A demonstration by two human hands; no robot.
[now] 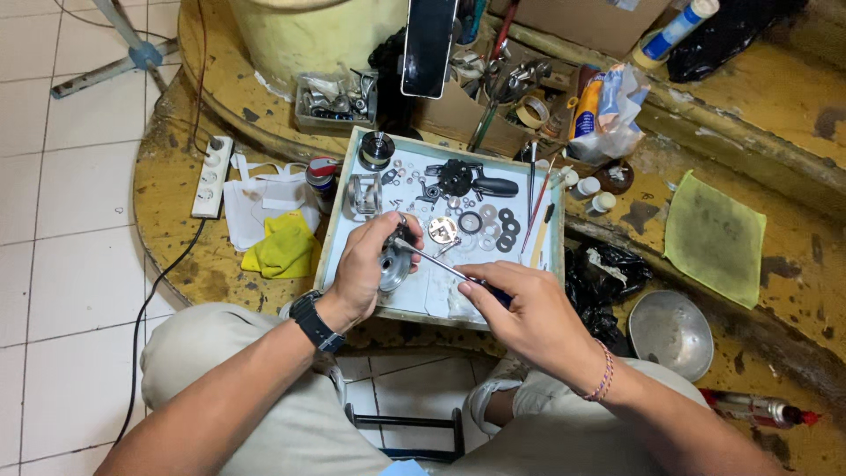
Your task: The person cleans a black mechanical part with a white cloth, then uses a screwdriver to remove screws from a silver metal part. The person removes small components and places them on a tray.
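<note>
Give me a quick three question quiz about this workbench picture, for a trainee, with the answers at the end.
1. True or false: the screwdriver is in the left hand.
2. Which hand holds the round metal part?
3. The metal bowl lies: A) inside the tray, B) right of the tray, C) on the yellow cloth.

Key
1. False: the right hand holds it, with its tip at the metal part.
2. The left hand, over the tray.
3. B.
</note>
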